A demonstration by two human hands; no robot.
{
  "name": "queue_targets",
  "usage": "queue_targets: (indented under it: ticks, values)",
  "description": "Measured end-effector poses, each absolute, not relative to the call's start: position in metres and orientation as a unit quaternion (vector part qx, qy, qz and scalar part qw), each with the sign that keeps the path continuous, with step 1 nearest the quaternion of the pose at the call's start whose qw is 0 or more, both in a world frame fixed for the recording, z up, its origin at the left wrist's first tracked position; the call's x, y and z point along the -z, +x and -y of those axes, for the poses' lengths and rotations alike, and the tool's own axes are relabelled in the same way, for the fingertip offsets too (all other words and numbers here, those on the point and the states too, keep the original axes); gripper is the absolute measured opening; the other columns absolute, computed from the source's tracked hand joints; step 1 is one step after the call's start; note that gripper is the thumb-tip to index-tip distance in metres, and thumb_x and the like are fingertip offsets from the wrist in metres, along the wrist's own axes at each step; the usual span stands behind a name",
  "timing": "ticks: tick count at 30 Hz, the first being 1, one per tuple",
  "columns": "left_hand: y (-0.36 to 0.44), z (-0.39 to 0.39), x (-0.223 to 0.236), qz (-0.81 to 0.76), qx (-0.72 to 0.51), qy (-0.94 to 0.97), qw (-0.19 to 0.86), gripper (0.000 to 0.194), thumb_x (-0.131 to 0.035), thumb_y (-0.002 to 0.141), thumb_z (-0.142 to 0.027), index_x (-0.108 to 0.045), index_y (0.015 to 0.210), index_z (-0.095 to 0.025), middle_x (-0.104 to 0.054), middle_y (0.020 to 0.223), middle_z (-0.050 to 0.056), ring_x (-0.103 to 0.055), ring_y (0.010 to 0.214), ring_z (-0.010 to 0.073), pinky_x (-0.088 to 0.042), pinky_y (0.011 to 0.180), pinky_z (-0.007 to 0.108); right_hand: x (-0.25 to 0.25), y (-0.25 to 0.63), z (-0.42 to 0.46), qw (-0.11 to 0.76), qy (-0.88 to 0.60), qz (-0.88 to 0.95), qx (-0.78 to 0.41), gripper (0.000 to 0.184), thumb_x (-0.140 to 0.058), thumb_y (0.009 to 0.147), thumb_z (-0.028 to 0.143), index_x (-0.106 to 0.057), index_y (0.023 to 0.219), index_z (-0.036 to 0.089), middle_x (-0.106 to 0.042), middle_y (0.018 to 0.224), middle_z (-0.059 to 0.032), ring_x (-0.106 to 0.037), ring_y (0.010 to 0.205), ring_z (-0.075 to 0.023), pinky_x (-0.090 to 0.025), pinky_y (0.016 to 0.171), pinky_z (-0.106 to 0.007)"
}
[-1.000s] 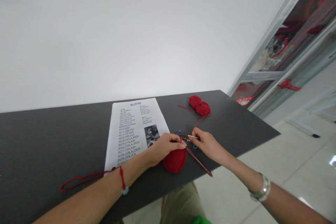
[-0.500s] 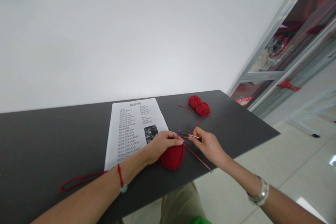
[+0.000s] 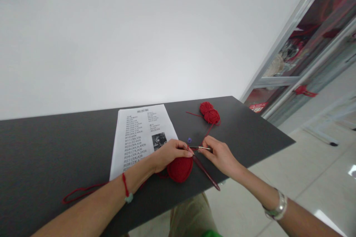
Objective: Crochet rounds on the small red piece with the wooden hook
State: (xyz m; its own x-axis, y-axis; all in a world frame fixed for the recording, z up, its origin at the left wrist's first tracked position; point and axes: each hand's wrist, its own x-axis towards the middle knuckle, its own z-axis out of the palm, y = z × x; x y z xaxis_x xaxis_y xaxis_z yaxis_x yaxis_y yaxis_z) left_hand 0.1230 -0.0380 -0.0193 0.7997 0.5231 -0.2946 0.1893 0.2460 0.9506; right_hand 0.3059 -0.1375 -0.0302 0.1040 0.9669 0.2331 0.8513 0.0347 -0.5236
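Two hands clamped: left hand (image 3: 171, 152) on red crochet (image 3: 180, 169), right hand (image 3: 221, 156) on metal hook (image 3: 200, 148); handle (image 3: 207, 173) swung lower.

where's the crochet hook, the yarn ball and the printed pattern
crochet hook (image 3: 206, 172), head view, on its dark handle
yarn ball (image 3: 210, 114), head view, on the top of the red ball
printed pattern (image 3: 139, 133), head view, on the paper's printed text

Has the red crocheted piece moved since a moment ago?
Yes, the red crocheted piece has shifted slightly toward the printed sheet, which stayed in place.
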Motion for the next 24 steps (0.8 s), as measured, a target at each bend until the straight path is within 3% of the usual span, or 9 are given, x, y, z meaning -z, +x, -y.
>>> queue_targets:
  ticks: [8,12,16,21,24]
  values:
    - [0.114,0.030,0.010,-0.284,-0.082,0.649,0.701,0.012,-0.077,0.057,-0.027,-0.073,0.061,-0.017,-0.063,0.057,-0.002,-0.048,0.057,0.0126,-0.033,0.057,0.025,0.032,0.318,0.139,0.265,-0.691,0.652,-0.164,0.025,-0.055,0.087,0.034,-0.046,0.066,0.023,-0.048,0.053,0.0054,-0.044,0.049,-0.0133,-0.026,0.051,-0.024]
    - [0.114,0.027,0.008,-0.278,-0.061,0.660,0.695,0.009,-0.078,0.053,-0.021,-0.072,0.056,-0.015,-0.066,0.061,0.001,-0.053,0.062,0.0148,-0.037,0.063,0.026,0.034,0.317,0.144,0.337,-0.688,0.603,-0.224,0.020,-0.054,0.083,0.030,-0.044,0.067,0.023,-0.046,0.055,0.0051,-0.041,0.051,-0.0142,-0.027,0.052,-0.025]
    - [0.109,0.025,0.006,-0.287,-0.074,0.626,0.721,0.013,-0.078,0.058,-0.024,-0.075,0.068,-0.016,-0.071,0.075,0.003,-0.056,0.069,0.0155,-0.039,0.067,0.027,0.037,0.313,0.141,0.414,-0.671,0.543,-0.288,0.017,-0.057,0.079,0.028,-0.046,0.067,0.023,-0.045,0.056,0.0047,-0.041,0.054,-0.0140,-0.028,0.052,-0.025]
    - [0.106,0.027,0.012,-0.304,-0.078,0.574,0.756,0.016,-0.080,0.057,-0.027,-0.072,0.064,-0.015,-0.063,0.058,-0.001,-0.047,0.053,0.0101,-0.034,0.056,0.025,0.034,0.305,0.133,0.436,-0.646,0.486,-0.396,0.013,-0.049,0.079,0.031,-0.044,0.071,0.023,-0.047,0.053,0.0058,-0.044,0.046,-0.0119,-0.038,0.044,-0.023]
    - [0.105,0.029,0.013,-0.294,-0.075,0.556,0.774,0.019,-0.082,0.056,-0.028,-0.072,0.066,-0.015,-0.063,0.058,-0.002,-0.047,0.052,0.0092,-0.033,0.055,0.024,0.026,0.301,0.132,0.449,-0.619,0.456,-0.455,0.008,-0.050,0.074,0.029,-0.047,0.075,0.021,-0.055,0.060,0.0026,-0.055,0.051,-0.0130,-0.050,0.052,-0.028]
